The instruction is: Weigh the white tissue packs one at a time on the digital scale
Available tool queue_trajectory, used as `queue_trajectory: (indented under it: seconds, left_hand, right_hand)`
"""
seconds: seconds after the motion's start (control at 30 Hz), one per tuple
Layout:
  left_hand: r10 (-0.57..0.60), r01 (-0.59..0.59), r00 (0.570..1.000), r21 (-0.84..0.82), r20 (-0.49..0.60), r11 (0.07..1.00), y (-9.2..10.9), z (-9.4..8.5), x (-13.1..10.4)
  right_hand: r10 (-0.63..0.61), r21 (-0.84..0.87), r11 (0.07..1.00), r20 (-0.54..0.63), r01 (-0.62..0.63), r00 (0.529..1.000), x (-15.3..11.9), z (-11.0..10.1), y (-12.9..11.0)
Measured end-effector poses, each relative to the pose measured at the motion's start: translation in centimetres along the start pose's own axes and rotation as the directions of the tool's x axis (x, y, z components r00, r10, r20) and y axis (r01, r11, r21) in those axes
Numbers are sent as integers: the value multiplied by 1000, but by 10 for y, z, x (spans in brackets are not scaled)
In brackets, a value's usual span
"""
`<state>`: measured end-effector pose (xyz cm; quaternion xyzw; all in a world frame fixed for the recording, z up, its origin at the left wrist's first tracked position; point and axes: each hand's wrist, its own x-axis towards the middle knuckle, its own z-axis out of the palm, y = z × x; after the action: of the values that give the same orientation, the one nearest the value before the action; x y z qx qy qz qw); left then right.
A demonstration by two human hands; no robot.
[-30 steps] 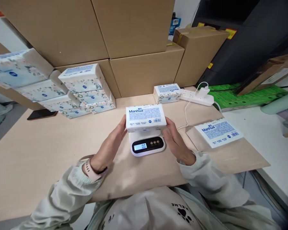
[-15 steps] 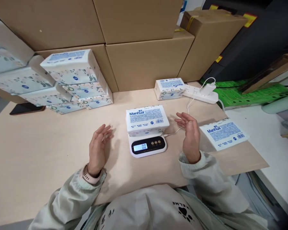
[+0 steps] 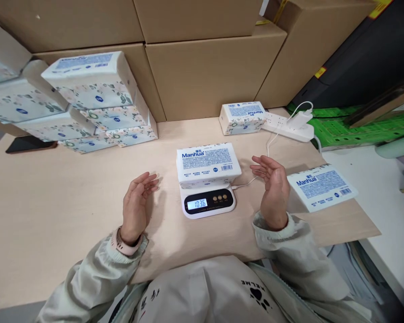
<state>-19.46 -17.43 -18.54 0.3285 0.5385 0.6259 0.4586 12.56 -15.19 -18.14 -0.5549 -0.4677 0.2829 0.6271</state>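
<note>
Our left hand [image 3: 137, 204] rests edge-down on the table [image 3: 54, 215], palm turned inward and fingers loosely spread, holding nothing; our right hand [image 3: 272, 190] mirrors it on the far side, likewise empty and open. Between them sits the pack [image 3: 207, 163] of tissues, flat on the scale [image 3: 208, 202], label up, touching neither hand. Its display [image 3: 196, 204] is lit and shows digits. To weigh well, we judge it best to keep both hands and sleeves clear of the pack and the platform, let the pack lie square and wholly on the scale with no corner propped on the table, and keep the cable [image 3: 256, 172] running off to the right from tugging at the scale; only a settled figure is worth reading. Going left to right: a stack [image 3: 87, 103] of like packs stands at the far left against the boxes [image 3: 205, 76], then our left hand near the scale, the pack itself in the middle, our right hand just beside it, and a flat pack [image 3: 321, 186] lying further right near the table's edge.
</note>
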Motion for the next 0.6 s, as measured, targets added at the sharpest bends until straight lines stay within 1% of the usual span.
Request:
queue_trajectory:
  seconds: [0.27,0.43,0.6]
  left_hand:
    - [-8,8,1000,-2,-2,1000,0,-1,0]
    - [-19,19,1000,-10,0,1000,0,-1,0]
    - [-6,6,1000,-12,6,1000,-1,-1,0]
  right_hand:
    - [2,54,999,-9,-1,1000,0,0,0]
    - [0,41,999,-10,1,1000,0,-1,-1]
    - [-3,41,999,-10,3,1000,0,-1,-1]
